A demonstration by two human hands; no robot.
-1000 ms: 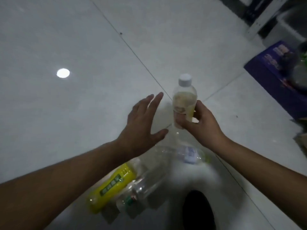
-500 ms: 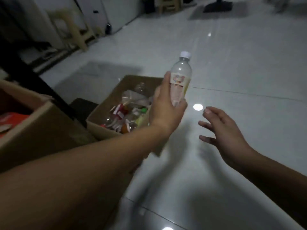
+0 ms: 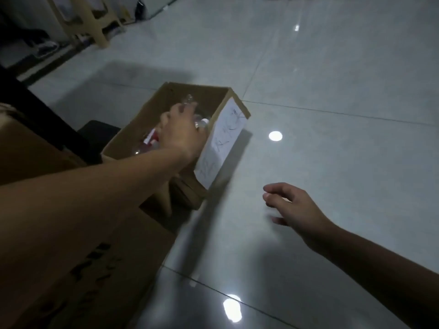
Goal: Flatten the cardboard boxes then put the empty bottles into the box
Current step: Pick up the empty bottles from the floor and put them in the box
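Note:
An open brown cardboard box [image 3: 199, 88] stands on the pale tiled floor, a white paper label on its right side. Inside lie several empty bottles [image 3: 151, 140], one with a red label. My left hand [image 3: 181, 134] reaches down into the box, fingers curled around a clear bottle with a white cap [image 3: 202, 122]; most of that bottle is hidden by the hand and blurred. My right hand [image 3: 293, 208] hovers over the bare floor to the right of the box, fingers apart and holding nothing.
Printed cardboard [image 3: 95, 269] lies at the lower left under my left arm. Another brown carton [image 3: 26, 148] stands at the left edge, with a dark object [image 3: 98, 129] beside the box. A beige plastic chair [image 3: 95, 24] is at the far left back.
The bottle passed from my right hand to my left, my view swung left to the box, and my left hand has lowered the bottle from above the box into it.

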